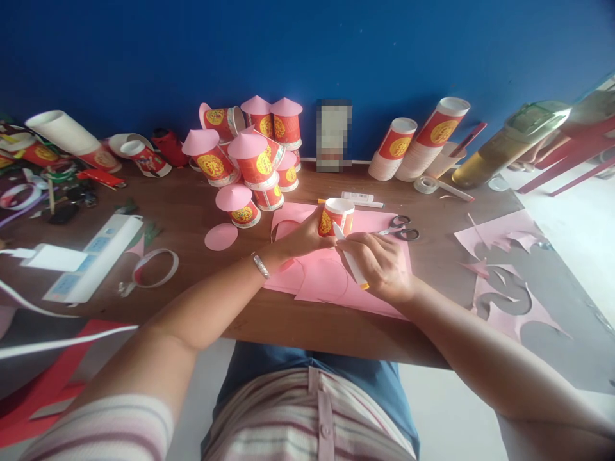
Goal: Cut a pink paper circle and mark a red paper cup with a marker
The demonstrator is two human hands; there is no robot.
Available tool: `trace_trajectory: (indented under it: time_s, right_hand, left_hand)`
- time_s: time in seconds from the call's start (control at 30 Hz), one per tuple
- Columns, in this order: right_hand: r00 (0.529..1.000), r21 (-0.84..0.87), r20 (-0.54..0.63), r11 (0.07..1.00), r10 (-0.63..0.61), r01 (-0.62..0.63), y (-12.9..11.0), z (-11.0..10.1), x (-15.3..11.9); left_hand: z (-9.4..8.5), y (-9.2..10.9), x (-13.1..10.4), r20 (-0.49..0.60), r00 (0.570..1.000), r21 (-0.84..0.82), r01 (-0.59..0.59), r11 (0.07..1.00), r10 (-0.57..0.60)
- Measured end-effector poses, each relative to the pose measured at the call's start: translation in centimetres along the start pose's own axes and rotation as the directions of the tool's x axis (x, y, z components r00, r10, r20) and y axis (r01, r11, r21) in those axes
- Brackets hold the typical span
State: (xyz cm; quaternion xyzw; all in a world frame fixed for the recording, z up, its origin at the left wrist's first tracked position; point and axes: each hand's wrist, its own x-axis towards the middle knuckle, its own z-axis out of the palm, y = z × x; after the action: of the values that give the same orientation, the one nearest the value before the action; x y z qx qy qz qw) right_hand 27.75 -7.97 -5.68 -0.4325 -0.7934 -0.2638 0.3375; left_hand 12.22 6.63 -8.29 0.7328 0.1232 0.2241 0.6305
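Note:
My left hand (307, 232) is closed around a red paper cup (340, 208) with a gold emblem, its white rim facing up. In my right hand (379, 261) is a white marker pen (354, 266) with an orange end. The pen's tip points up at the cup's side; whether it touches is hard to tell. Beneath both hands lie pink paper sheets (319, 278) with circles drawn on them. Black-handled scissors (401, 229) rest on the sheets' right side. More pens (362, 200) lie just behind the cup.
Red cups with pink cone tops (252, 153) are piled behind my left hand. Cup stacks (435, 137), a tape roll (426, 184) and a bottle (504, 150) stand back right. Pink scraps (509, 307) lie right; a power strip (96, 256) and tape ring (161, 282) left.

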Motion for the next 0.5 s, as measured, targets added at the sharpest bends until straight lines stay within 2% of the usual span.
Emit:
trace_trajectory:
  time_s: [0.23,0.5]
  right_hand:
    - [1.0,-0.014,0.011,1.0,0.011,-0.011,0.1,0.0,0.12]
    - [1.0,-0.016,0.025,1.0,0.019,-0.019,0.14,-0.05,0.07]
  left_hand:
    - [-0.26,-0.95,0.22,-0.003,1.0,-0.024,-0.025,0.999,0.025]
    - [-0.23,-1.08,0.32,0.012,0.998,-0.016,-0.057,0.998,0.057]
